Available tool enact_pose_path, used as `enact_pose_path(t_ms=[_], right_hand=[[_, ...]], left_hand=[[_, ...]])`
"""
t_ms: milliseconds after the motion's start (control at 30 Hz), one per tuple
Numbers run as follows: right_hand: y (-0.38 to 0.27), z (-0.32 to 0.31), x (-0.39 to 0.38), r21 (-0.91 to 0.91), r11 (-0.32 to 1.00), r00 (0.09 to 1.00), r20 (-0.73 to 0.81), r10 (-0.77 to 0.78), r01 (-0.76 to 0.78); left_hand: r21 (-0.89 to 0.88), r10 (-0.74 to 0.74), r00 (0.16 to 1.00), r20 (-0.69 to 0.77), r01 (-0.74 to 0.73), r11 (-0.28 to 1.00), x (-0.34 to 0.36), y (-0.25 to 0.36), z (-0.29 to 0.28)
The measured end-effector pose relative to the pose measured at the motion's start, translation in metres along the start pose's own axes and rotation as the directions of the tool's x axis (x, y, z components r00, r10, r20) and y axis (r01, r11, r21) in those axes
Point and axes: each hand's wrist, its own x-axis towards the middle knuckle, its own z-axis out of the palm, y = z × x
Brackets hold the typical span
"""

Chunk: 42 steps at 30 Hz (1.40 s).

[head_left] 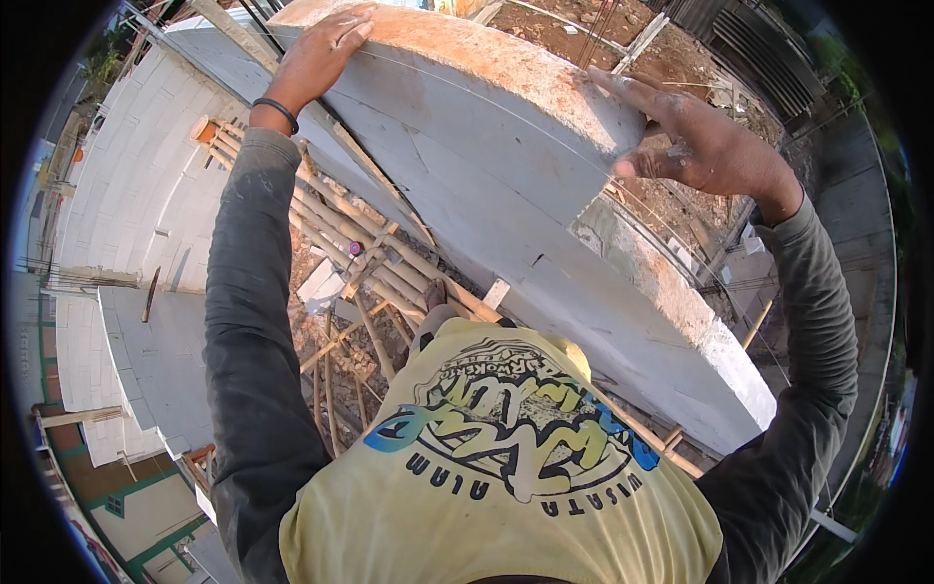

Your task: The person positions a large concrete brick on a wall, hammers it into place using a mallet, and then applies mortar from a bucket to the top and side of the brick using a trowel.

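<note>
A long grey wall block (457, 102), with a pale, rust-dusted top edge, lies on a lighter grey block wall (613, 282). My left hand (311, 63), with a black wristband, grips its upper edge near the left end. My right hand (696, 141) holds its right end, long fingers along the top and thumb at the lower corner. A thin taut string runs along the blocks just beside both hands. Below the right hand, the wall's exposed top shows rough, patchy pale mortar (671, 302).
Bamboo scaffold poles (379, 263) lie beneath me, with a bare foot on them. Pale block walls (122, 195) stand at left beside a timber batten (389, 185). Rubble ground, thin steel bars and dark corrugated sheeting (749, 54) are beyond the wall.
</note>
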Motion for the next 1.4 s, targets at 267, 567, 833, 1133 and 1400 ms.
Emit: enact_pose_path(t_ms=[267,567,833,1133,1400], right_hand=[[-0.001,0.004,0.004,-0.081,0.975,0.96,-0.175,-0.22,0.209],[-0.014,-0.009,0.002,-0.012,0.955,0.944,-0.152,-0.293,0.295],[-0.007,-0.008,0.004,-0.012,0.948,0.935,-0.162,-0.317,0.319],[-0.016,-0.018,0.004,0.027,0.973,0.972,-0.057,-0.228,0.229],[-0.043,-0.032,0.013,0.003,0.99,0.988,0.066,-0.138,0.138]], left_hand=[[0.116,-0.019,0.916,-0.4,0.071,0.991,-0.023,0.011,0.028],[-0.607,-0.756,0.428,0.496,0.793,0.051,-0.317,0.142,0.266],[-0.697,-0.83,0.431,0.353,0.713,0.074,-0.243,0.132,0.22],[-0.48,-0.486,0.652,-0.582,0.207,0.852,-0.05,0.153,0.06],[-0.319,-0.207,0.854,-0.478,0.05,0.946,-0.031,0.122,0.043]])
